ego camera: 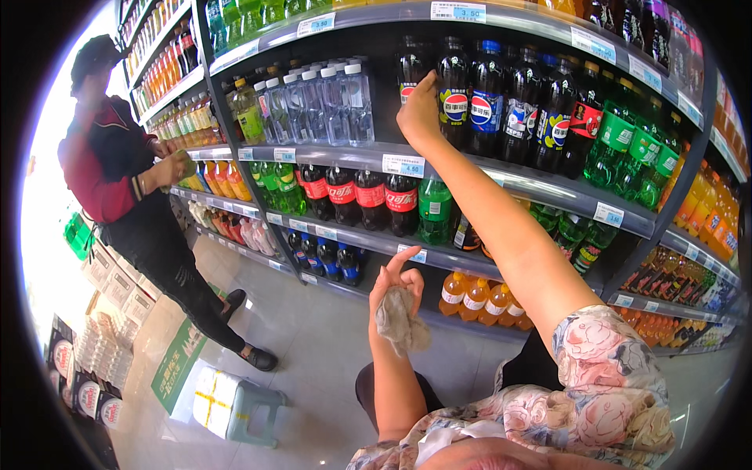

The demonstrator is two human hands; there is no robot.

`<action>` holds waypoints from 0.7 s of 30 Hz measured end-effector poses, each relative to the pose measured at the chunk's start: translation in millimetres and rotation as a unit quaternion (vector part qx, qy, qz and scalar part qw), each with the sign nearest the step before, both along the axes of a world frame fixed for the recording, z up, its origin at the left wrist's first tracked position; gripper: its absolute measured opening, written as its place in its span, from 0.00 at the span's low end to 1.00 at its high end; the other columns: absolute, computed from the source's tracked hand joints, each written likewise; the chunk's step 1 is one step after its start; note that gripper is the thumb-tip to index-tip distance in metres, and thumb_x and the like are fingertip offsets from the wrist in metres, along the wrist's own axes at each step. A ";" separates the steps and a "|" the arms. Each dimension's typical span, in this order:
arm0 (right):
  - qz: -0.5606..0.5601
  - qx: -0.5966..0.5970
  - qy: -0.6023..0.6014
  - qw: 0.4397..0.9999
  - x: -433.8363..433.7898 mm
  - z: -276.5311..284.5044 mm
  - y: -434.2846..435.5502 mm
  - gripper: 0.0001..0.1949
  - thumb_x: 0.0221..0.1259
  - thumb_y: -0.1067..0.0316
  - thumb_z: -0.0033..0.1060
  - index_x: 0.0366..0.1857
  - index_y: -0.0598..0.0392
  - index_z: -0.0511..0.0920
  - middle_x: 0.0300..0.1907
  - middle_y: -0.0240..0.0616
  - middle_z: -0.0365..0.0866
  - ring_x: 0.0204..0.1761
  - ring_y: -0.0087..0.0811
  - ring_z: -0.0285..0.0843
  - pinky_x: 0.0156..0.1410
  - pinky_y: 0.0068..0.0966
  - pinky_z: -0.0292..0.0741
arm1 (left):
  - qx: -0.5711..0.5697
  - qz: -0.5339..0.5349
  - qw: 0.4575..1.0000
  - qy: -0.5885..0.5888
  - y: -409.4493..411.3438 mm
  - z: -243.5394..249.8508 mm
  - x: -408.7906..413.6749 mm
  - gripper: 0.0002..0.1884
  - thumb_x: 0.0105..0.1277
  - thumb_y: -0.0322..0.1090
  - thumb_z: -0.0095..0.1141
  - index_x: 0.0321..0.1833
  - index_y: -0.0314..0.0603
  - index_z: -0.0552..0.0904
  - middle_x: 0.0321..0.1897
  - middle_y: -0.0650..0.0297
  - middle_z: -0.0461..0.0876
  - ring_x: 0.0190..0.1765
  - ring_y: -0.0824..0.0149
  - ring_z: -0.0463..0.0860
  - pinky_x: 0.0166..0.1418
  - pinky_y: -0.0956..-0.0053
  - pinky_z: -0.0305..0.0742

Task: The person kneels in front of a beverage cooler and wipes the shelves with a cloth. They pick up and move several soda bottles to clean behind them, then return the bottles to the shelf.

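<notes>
My left hand (392,288) is raised before the lower shelves with a crumpled grey-beige cloth (402,320) held against the palm. Its index finger points upward. My right hand (418,114) reaches to the middle shelf, at the left end of a row of dark cola bottles. One cola bottle (411,61) stands partly hidden behind the hand. A finger extends up between it and a neighbouring cola bottle (453,88) with a lime-printed label. Whether the fingers grip either bottle cannot be made out.
Clear water bottles (329,106) stand left of my right hand, across a dark gap. Red-labelled cola bottles (370,197) line the shelf below. A person (111,141) stands at the left, near a plastic stool (247,405) on the tiled floor. Bottle packs (106,346) are stacked beyond.
</notes>
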State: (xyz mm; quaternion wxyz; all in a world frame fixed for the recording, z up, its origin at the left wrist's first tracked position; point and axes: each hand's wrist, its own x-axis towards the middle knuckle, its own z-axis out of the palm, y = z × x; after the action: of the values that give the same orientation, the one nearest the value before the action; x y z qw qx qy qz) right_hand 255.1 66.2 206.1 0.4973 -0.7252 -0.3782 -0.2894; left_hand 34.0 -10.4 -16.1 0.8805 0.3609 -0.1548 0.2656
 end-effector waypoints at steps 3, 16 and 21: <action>-0.032 0.041 -0.092 0.994 1.7 -11.7 -1.1 0.38 0.55 0.82 0.54 0.69 0.75 0.46 0.66 0.73 0.57 0.68 0.62 0.61 0.73 0.41 0.62 | 0.006 0.009 1.000 0.010 -2.0 3.7 1.1 0.40 0.72 0.64 0.40 0.70 0.30 0.63 0.23 0.58 0.75 0.14 0.73 0.67 0.15 0.83 0.60; -0.103 -0.395 -0.518 0.752 18.9 -5.3 -14.0 0.10 0.50 0.64 0.59 0.30 0.53 0.88 0.45 0.46 0.85 0.66 0.46 0.69 0.79 0.51 0.45 | 0.009 0.018 1.000 0.012 -2.7 5.1 -2.9 0.40 0.72 0.64 0.39 0.69 0.28 0.63 0.21 0.59 0.75 0.13 0.73 0.67 0.16 0.83 0.61; -0.107 -0.525 -0.509 0.674 22.7 5.9 -0.5 0.10 0.52 0.61 0.59 0.32 0.47 0.88 0.43 0.36 0.86 0.57 0.39 0.76 0.80 0.52 0.41 | 0.021 0.017 0.999 0.022 -0.3 2.3 1.4 0.39 0.72 0.63 0.40 0.68 0.29 0.65 0.21 0.60 0.75 0.15 0.74 0.69 0.17 0.84 0.62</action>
State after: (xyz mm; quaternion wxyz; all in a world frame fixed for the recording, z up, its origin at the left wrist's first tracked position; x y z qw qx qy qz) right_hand 277.8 65.8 212.0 -0.2687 -0.6426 -0.5826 -0.4189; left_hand 35.5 -10.7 -13.8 0.8711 0.3880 -0.1345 0.2694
